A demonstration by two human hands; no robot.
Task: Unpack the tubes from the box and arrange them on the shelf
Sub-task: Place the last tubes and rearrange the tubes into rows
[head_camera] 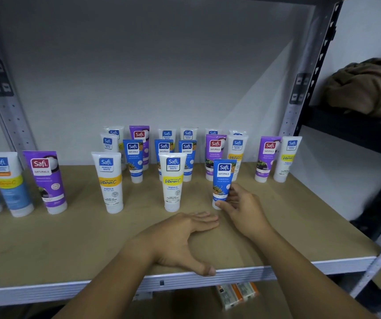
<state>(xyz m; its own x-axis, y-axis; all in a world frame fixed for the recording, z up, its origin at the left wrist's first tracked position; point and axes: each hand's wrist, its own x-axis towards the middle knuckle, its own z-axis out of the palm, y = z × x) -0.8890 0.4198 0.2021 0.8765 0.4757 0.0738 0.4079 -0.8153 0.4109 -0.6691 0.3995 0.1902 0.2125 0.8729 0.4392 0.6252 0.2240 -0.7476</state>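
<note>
Here blue tube (pixel 222 183) upright, right hand (pixel 242 207) gripping.

blue tube (pixel 222 183): upright on cap, front right of shelf (pixel 70 245), "Safi Naturals" label facing out
other tubes: white, purple, blue, all standing cap-down in loose rows behind and to the left
shelf: tan board, grey metal front edge

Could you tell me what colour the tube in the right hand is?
Blue with a white cap, the tube shows best in the head view.
</note>
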